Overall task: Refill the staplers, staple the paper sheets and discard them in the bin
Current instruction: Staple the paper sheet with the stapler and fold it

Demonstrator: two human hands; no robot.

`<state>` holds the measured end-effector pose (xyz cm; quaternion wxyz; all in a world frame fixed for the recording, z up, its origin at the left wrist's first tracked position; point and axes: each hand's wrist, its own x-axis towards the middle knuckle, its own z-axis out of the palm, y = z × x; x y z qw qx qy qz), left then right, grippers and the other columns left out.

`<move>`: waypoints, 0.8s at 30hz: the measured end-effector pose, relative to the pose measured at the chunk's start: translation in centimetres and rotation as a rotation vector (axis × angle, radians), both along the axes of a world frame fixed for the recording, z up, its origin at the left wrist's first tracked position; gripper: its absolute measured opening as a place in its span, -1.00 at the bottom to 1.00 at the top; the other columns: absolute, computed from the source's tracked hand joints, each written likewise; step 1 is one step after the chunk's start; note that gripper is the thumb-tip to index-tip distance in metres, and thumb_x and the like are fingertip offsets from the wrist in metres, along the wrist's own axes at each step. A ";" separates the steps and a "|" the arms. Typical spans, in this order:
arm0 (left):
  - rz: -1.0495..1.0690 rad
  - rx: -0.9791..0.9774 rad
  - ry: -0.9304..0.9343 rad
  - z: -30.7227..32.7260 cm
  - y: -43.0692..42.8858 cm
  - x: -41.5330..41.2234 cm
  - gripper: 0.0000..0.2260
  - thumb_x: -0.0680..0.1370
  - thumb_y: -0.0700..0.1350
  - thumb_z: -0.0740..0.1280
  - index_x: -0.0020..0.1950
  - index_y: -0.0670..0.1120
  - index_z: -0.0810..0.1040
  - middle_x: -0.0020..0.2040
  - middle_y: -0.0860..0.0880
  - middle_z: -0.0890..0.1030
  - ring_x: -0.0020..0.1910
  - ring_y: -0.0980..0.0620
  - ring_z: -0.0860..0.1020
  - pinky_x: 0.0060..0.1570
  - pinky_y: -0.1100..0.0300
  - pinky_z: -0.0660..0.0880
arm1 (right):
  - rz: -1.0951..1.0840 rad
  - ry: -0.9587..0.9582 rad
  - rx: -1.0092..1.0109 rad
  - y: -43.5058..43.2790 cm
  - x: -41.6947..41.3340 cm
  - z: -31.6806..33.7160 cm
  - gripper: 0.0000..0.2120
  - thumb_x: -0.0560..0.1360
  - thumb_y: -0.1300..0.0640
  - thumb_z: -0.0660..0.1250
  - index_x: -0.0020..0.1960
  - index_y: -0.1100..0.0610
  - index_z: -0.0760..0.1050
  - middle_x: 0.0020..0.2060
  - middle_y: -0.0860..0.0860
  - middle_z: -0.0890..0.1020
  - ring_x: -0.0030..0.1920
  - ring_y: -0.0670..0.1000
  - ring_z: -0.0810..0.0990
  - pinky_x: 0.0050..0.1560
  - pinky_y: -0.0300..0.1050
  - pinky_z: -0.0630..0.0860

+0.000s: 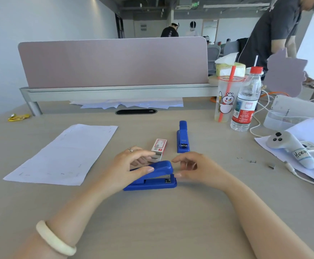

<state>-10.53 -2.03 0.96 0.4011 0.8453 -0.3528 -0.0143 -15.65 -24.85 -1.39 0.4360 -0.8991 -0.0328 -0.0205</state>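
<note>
A blue stapler (153,179) lies on the table right in front of me, its top arm slightly raised. My left hand (131,165) grips its top from the left, thumb along the side. My right hand (191,168) hovers at the stapler's front end with fingers curled and apart, thumb tip touching the nose. A second blue stapler (182,137) lies closed just behind. Between the two sits a red and white staple box (159,147), partly slid open. White paper sheets (64,154) lie flat to the left.
A plastic cup with a red straw (225,100) and a water bottle (245,101) stand at the right. A white controller (292,148) rests on paper at the far right. Loose staples (253,161) lie near it. A divider (113,62) closes the back; a person stands beyond.
</note>
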 end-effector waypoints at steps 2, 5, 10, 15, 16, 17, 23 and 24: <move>0.066 -0.043 0.005 0.2 1.8 0.5 -0.75 0.49 -0.14 0.36 0.09 0.15 0.55 0.03 0.13 0.55 0.05 0.22 0.50 0.01 0.49 0.41 | -0.047 -0.053 0.041 0.2 0.0 0.4 -0.72 0.34 0.07 0.49 0.02 -0.11 0.55 -0.20 -0.11 0.51 -0.29 -0.22 0.43 -0.18 -0.44 0.38; 0.151 -0.056 0.018 0.2 4.9 1.1 -0.78 0.50 -0.11 0.34 0.09 0.14 0.55 0.05 0.15 0.55 0.04 0.26 0.50 0.03 0.40 0.43 | -0.052 -0.132 0.052 1.5 0.1 1.7 -0.73 0.34 0.11 0.48 -0.03 -0.15 0.55 -0.17 -0.11 0.54 -0.22 -0.17 0.48 -0.15 -0.42 0.39; 0.312 -0.073 -0.001 0.0 9.8 1.9 -0.82 0.50 -0.13 0.33 0.01 0.15 0.56 0.03 0.11 0.56 0.00 0.20 0.53 0.04 0.33 0.42 | 0.073 -0.177 0.012 6.9 0.8 5.4 -0.77 0.37 0.06 0.45 -0.01 -0.14 0.56 -0.09 -0.17 0.58 -0.06 -0.21 0.52 0.01 -0.35 0.43; 0.549 0.149 -0.015 -2.3 15.2 3.8 -0.74 0.50 -0.07 0.34 0.18 -0.01 0.55 0.15 0.09 0.50 0.20 0.07 0.45 0.08 0.27 0.33 | 0.237 -0.146 -0.122 16.0 3.7 5.6 -0.70 0.40 0.02 0.41 0.13 -0.02 0.53 0.02 -0.12 0.56 0.01 -0.19 0.51 0.14 -0.25 0.44; 0.590 0.152 -0.008 -2.6 16.1 4.0 -0.73 0.50 -0.08 0.32 0.20 -0.03 0.54 0.21 0.05 0.50 0.26 0.04 0.43 0.15 0.24 0.32 | 0.269 -0.108 -0.162 17.9 4.5 5.0 -0.63 0.41 0.00 0.39 0.21 0.00 0.49 0.11 -0.10 0.54 0.09 -0.15 0.50 0.20 -0.19 0.43; 0.628 0.125 0.005 -2.9 16.9 4.1 -0.72 0.52 -0.10 0.31 0.22 -0.05 0.53 0.26 0.00 0.49 0.30 0.01 0.41 0.20 0.24 0.30 | 0.293 -0.075 -0.203 19.7 5.2 4.3 -0.55 0.43 -0.03 0.37 0.29 0.01 0.42 0.23 -0.08 0.49 0.19 -0.11 0.47 0.26 -0.16 0.39; 0.717 0.007 -0.017 -3.0 20.0 2.7 -0.68 0.53 -0.13 0.28 0.29 -0.05 0.46 0.33 0.01 0.40 0.38 0.04 0.28 0.26 0.30 0.17 | 0.323 -0.057 -0.458 25.1 9.0 -0.5 -0.46 0.50 -0.09 0.24 0.38 0.15 0.30 0.42 0.05 0.33 0.42 0.05 0.24 0.37 -0.08 0.21; 0.707 0.021 -0.018 -3.2 20.6 2.5 -0.66 0.52 -0.11 0.30 0.30 -0.04 0.45 0.34 0.01 0.39 0.39 0.05 0.26 0.27 0.30 0.19 | 0.309 -0.109 -0.455 25.2 9.2 -1.0 -0.55 0.50 -0.07 0.23 0.27 0.19 0.42 0.30 0.08 0.45 0.32 0.08 0.34 0.30 -0.06 0.30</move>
